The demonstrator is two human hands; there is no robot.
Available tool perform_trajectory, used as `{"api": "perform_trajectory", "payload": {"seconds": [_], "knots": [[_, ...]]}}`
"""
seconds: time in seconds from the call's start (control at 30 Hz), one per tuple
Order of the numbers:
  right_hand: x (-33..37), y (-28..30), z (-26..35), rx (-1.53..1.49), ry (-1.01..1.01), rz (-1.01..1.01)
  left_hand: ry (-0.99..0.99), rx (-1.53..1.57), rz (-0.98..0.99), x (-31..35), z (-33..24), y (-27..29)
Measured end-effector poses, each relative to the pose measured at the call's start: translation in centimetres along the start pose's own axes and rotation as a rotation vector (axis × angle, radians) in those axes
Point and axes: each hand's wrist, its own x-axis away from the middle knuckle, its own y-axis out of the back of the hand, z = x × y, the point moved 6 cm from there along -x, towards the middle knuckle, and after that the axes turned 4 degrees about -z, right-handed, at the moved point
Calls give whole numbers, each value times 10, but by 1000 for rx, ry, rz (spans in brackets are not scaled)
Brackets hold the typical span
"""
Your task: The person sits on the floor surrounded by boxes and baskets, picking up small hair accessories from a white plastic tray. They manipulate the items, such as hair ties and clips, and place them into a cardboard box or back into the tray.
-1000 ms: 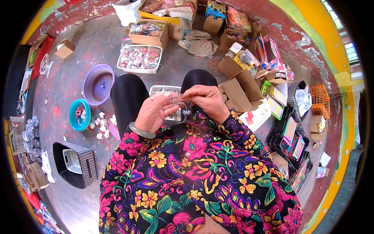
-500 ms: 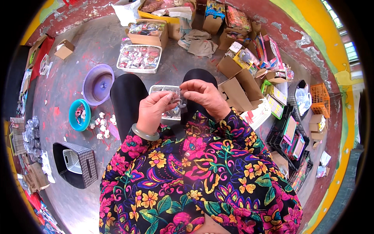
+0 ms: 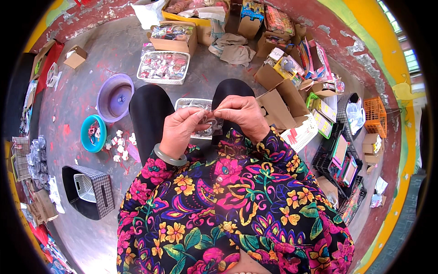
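Pinching a small clear piece (image 3: pixel 209 119) between the fingertips of both hands, the person works directly above a clear plastic tray (image 3: pixel 194 106) resting on the lap.

Head view: the left hand (image 3: pixel 180 130) and right hand (image 3: pixel 242 116) are pressed close, thumbs and forefingers closed on the piece; its exact form cannot be told.

Risk: the grip area is small. A slip would likely drop the piece past the tray to the floor (image 3: pixel 91 68). The tray sits unsecured across the knees; shifting a leg could tip it toward the purple basin (image 3: pixel 114 97), well left of the hands.
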Motion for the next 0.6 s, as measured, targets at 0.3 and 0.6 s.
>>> {"api": "perform_trajectory", "payload": {"seconds": [0.3,0.6], "knots": [[-11,-6,9,53,-8,68,-62,-121,54,-2,-15,5],[-59,-25,-4,342,5,156,-154,-61,-254,-21,-27,62]]}}
